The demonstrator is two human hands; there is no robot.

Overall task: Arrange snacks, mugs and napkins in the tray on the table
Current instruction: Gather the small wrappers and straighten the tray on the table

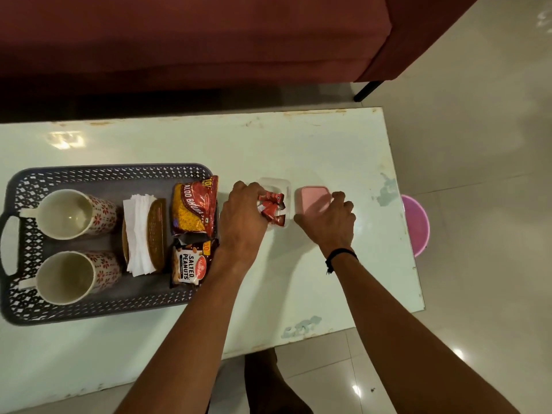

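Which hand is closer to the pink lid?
The right hand. Its fingers rest on the pink lid. The left hand is farther left, at the clear box of red sweets.

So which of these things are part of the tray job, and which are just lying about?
Job: grey perforated plastic tray, two floral ceramic mugs, white paper napkins, two snack packets, clear tub of red sachets, pink lid.

Lying about: pink bucket, maroon sofa.

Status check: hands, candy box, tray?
Left hand grips the clear box of red candies, beside the tray. Right hand fingers curled on the pink lid. Tray holds mugs, napkins, two snack packs. Path clear.
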